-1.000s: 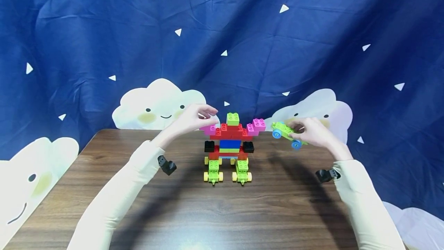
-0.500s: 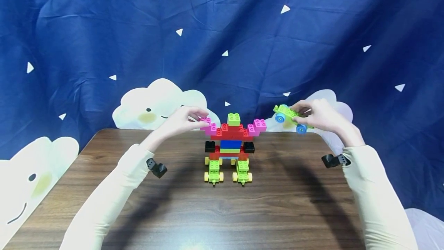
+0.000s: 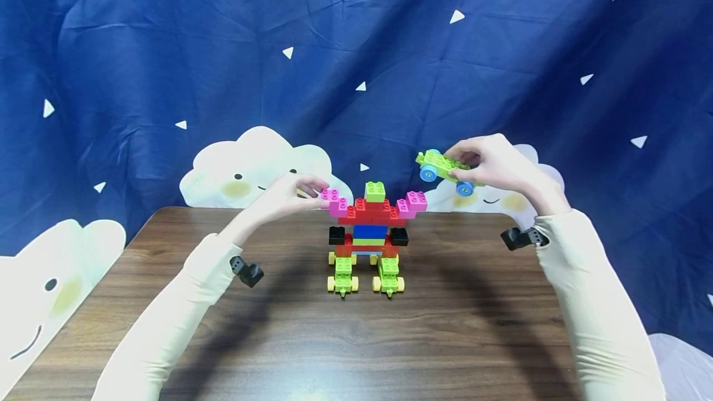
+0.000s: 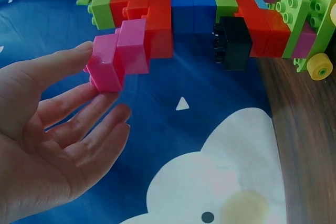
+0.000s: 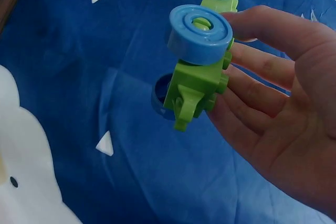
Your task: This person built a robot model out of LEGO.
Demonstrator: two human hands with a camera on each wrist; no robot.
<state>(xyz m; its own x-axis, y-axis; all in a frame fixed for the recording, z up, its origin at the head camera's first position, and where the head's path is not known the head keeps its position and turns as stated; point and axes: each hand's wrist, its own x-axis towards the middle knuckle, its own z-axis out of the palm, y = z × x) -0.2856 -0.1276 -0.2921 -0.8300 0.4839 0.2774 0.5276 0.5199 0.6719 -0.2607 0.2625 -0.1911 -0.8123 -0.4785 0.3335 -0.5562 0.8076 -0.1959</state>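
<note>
A toy-brick figure [image 3: 371,209] stands upright on the table, with red, blue and green body bricks, black bricks at its sides and a green top brick [image 3: 375,191]. My left hand [image 3: 286,195] pinches the outermost pink brick [image 4: 106,61] of the figure's left-hand arm, thumb on one side and fingertips on the other. In the air above and right of the figure, my right hand [image 3: 492,163] grips a green toy car base [image 3: 442,164] with blue wheels [image 5: 202,38]. The car base is tilted and apart from the figure. Part of it is hidden behind the fingers.
The figure's feet are green wheeled bases [image 3: 389,277] with yellow wheels. Its other pink arm [image 3: 412,203] is raised on the right, below the car base. A dark wooden table [image 3: 356,339] lies under it, with a blue cloud-print curtain [image 3: 356,36] close behind.
My left hand has come down and left onto the pink brick and now pinches it. My right hand has risen with the car base, then shifted left toward the figure.
</note>
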